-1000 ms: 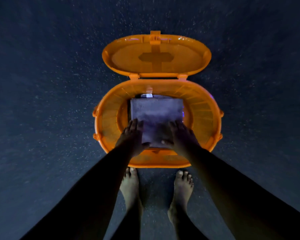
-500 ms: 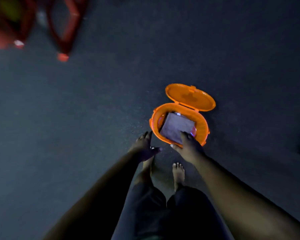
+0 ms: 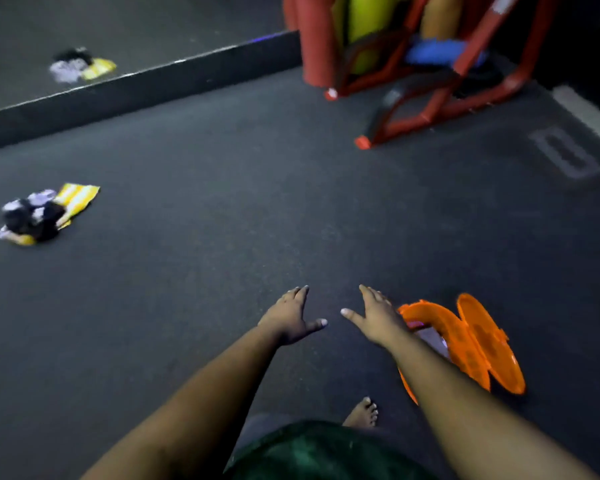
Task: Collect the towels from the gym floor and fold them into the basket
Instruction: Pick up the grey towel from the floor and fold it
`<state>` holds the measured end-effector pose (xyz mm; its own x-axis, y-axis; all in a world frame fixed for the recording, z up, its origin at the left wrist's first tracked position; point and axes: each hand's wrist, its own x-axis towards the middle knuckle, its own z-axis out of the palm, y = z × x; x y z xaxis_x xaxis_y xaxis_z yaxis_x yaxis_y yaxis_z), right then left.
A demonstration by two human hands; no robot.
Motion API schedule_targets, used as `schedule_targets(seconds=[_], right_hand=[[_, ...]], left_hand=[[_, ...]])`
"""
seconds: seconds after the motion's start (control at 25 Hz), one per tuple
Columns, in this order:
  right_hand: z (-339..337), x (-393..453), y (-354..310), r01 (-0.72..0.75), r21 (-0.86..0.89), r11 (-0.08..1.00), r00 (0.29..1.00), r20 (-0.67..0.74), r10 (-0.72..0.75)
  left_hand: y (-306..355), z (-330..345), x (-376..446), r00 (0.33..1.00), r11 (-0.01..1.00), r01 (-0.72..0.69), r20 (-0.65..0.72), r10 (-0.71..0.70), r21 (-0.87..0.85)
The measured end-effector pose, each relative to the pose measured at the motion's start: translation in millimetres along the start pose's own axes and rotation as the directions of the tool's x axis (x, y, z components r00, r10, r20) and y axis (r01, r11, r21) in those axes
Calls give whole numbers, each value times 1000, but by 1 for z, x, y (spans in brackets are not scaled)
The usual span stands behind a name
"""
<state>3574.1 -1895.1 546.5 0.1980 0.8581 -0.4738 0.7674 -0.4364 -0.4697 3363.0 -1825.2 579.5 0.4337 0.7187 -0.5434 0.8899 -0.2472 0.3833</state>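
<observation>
- hands first: your left hand (image 3: 293, 315) and right hand (image 3: 374, 318) both reach out over the floor with fingers straight and spread, palms down, gripping nothing.
- the orange basket (image 3: 444, 336) sits on the floor at your right, just behind the right hand; it is ribbed, glossy plastic, oval, with its lid (image 3: 489, 348) swung open on the far side.
- your right forearm covers much of the basket; only a pale sliver of folded towel (image 3: 433, 341) shows inside, too little to tell which way it lies.
- a yellow striped towel (image 3: 78, 199) lies flat on the dark speckled floor (image 3: 222, 209) well off to the left, its long axis running toward the upper right; a blurred black-and-white crumpled heap (image 3: 32, 216) overlaps its near end.
- a red tubular frame (image 3: 430, 102) stands at the top right, blurred.
- a similar yellow and dark heap (image 3: 80, 65) shows beyond the raised dark ledge (image 3: 136, 88); you cannot tell whether it is a reflection.
</observation>
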Motion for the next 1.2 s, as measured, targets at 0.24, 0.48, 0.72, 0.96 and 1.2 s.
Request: schedule_targets(seconds=[0.24, 0.48, 0.72, 0.96, 1.2], right_hand=[[60, 18, -195, 315, -188, 930, 947, 118, -297], [155, 9, -390, 507, -234, 829, 861, 181, -475], [218, -3, -563, 666, -244, 705, 746, 247, -619], [269, 24, -727, 795, -216, 567, 606, 304, -735], [310, 79, -901, 895, -152, 419, 445, 358, -821]], left_hand=[[-169, -60, -104, 945, 966, 169, -247, -216, -198], [-346, -102, -209, 861, 912, 273, -345, -374, -307], [-483, -147, -295, 747, 833, 370, -400, -530, -411], [-600, -211, -334, 609, 752, 428, -455, -649, -501], [-711, -300, -346, 462, 654, 489, -465, -755, -577]])
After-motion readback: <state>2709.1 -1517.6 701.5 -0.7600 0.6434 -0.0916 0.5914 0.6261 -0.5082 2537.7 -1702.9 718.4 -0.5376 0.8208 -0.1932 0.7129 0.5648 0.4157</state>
